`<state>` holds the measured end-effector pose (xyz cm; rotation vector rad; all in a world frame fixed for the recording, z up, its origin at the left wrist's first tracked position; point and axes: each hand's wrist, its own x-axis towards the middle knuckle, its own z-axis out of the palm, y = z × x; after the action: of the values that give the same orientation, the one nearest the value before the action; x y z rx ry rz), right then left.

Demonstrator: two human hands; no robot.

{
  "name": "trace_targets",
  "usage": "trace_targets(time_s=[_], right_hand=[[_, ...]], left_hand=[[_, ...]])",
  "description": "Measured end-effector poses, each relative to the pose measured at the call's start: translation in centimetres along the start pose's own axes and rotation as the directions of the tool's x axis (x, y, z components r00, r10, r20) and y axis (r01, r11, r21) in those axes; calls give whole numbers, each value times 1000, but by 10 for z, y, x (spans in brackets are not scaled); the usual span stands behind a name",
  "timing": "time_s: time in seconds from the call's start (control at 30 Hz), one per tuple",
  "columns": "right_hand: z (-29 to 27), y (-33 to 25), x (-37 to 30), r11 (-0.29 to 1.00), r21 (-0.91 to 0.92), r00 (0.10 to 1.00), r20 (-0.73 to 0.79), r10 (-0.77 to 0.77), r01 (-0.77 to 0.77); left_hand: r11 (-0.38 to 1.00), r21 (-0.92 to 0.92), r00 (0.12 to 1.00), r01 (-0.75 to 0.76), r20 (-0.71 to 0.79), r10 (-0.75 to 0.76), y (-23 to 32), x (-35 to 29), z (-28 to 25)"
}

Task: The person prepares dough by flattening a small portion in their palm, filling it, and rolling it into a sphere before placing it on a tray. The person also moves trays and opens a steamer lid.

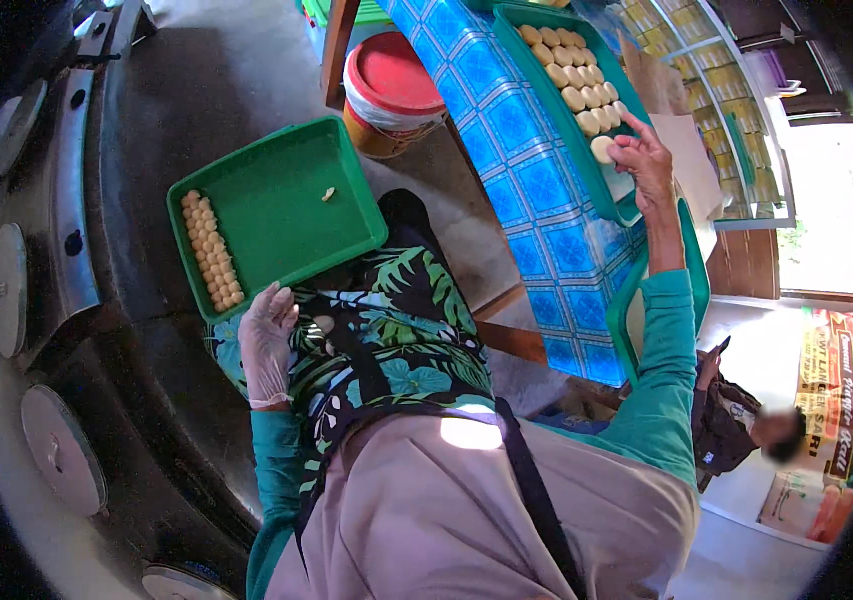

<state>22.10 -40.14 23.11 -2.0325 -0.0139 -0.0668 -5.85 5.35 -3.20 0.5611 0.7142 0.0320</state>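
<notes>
My right hand (pixel 646 165), bare, pinches a pale flattened dough round (pixel 602 149) between thumb and fingers. Beneath it, a long green tray (pixel 620 195) on the table holds rows of similar dough rounds (pixel 571 75) toward its far end. My left hand (pixel 268 325) wears a thin clear glove, its fingers curled together by the near edge of a wide green tray (pixel 276 220). Whatever those fingers hold, if anything, is hidden. Small light-brown balls (pixel 208 250) fill the left side of this tray, and a pale scrap (pixel 328 194) lies farther right.
A blue checked tablecloth (pixel 516 150) covers the table on the right. Behind the wide tray stands a red-lidded bucket (pixel 395 75). Another green tray (pixel 628 318) lies under my right forearm. Round lids (pixel 64 447) line the dark surface at left. Another person (pixel 731 420) is at the right.
</notes>
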Motion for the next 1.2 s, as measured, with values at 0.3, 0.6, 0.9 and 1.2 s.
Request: trace_targets(time_s=[0.3, 0.6, 0.9, 1.2], right_hand=[[31, 19, 6, 993, -121, 999, 52, -6, 12], [14, -37, -71, 441, -780, 780, 94, -619, 445], [235, 8, -182, 920, 300, 804, 594, 28, -254], [401, 161, -156, 132, 261, 292, 873, 391, -956]], left_hand=[[987, -143, 988, -68, -146, 47, -2, -6, -29], [957, -135, 925, -255, -323, 201, 11, -15, -4], [151, 823, 623, -547, 280, 730, -15, 20, -41], [990, 32, 981, -137, -138, 140, 3, 59, -60]])
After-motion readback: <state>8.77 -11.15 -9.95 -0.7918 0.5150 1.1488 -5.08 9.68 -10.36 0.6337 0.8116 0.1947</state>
